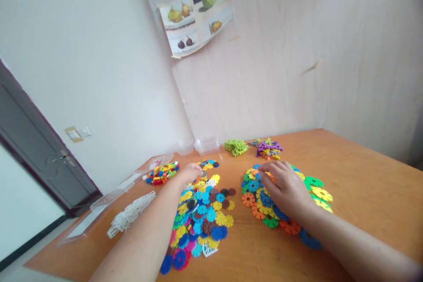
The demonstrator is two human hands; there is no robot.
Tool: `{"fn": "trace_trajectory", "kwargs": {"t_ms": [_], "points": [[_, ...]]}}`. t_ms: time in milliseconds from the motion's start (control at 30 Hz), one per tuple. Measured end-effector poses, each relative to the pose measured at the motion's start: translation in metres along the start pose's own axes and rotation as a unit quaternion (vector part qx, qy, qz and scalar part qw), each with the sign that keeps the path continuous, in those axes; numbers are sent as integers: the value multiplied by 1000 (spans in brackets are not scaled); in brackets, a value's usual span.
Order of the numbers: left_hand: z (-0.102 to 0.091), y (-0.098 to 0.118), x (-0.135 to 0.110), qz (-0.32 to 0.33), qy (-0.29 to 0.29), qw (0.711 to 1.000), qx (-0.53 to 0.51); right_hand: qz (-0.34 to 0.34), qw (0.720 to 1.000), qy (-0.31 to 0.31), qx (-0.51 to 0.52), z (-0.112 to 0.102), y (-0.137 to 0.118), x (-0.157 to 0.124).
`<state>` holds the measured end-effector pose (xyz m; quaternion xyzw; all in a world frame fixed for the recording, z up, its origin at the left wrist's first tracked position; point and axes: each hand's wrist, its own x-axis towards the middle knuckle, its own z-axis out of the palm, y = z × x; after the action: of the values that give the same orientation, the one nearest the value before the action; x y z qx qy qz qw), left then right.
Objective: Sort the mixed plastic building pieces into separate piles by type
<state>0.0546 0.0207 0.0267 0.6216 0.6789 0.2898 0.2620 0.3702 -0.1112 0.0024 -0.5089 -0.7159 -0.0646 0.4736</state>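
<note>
My left hand (191, 172) reaches to the far end of a long heap of small notched plastic discs (211, 213) in blue, yellow, brown and pink. Its fingertips are pinched together, and whatever lies between them is too small to make out. On the right, my right hand (284, 183) arches over a pile of larger notched flower discs (248, 199) in orange, blue, yellow and green. Its thumb and fingers are apart, with discs showing between them; the fingertips are partly hidden. A few white fence-like pieces (209, 250) lie among the small discs.
Multicoloured bricks (161, 173) and white lattice pieces (131, 213) lie left of my left arm. Clear plastic containers (207, 145) and lids (89, 220) line the table's left and far edges. Green pieces (235, 147) and purple pieces (269, 146) are stacked at the back of the wooden table (373, 189).
</note>
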Motion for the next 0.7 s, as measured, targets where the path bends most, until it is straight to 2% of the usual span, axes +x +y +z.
{"fn": "trace_trajectory", "kwargs": {"t_ms": [133,233,333,533,700], "points": [[1,1,16,-17,97,993,-69,-1,1000,4,-3,0,1,0],[2,-2,18,-20,124,987,-97,-4,1000,6,-4,-1,1,0],[2,-6,9,-13,94,990,-101,-4,1000,1,-2,-2,0,0],[-4,-9,-12,8,-22,997,-70,-13,1000,-4,-6,-1,0,0],[-14,-8,-29,58,-86,994,43,-19,1000,-2,-7,1,2,-1]]}}
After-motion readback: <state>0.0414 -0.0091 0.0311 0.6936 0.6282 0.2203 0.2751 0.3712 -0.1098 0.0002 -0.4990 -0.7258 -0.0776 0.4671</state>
